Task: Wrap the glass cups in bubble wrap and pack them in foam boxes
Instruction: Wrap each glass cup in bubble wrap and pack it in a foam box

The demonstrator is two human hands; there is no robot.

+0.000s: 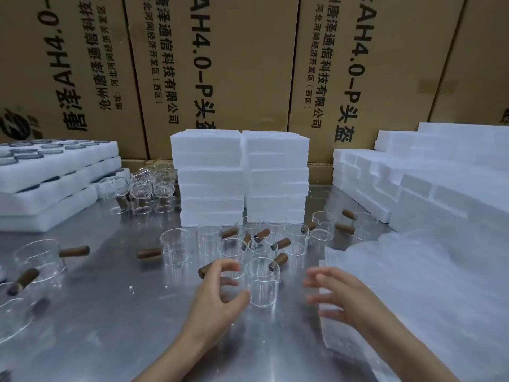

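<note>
A steel tabletop (115, 321) is backed by cardboard cartons (220, 64). At twelve o'clock, two stacks of foam boxes (239, 177) are seen closed, perhaps packed already; more foam (413, 183) is piled at two o'clock. Bubble wrap sheets (427, 285) are laid at three o'clock. Many glass cups (261, 279) with wooden handles remain unwrapped across the centre, so much work is judged left. The left hand (220, 296) is curled loosely beside the nearest cup, not yet gripping; the right hand (338, 290) is held with fingers spread, empty.
</note>
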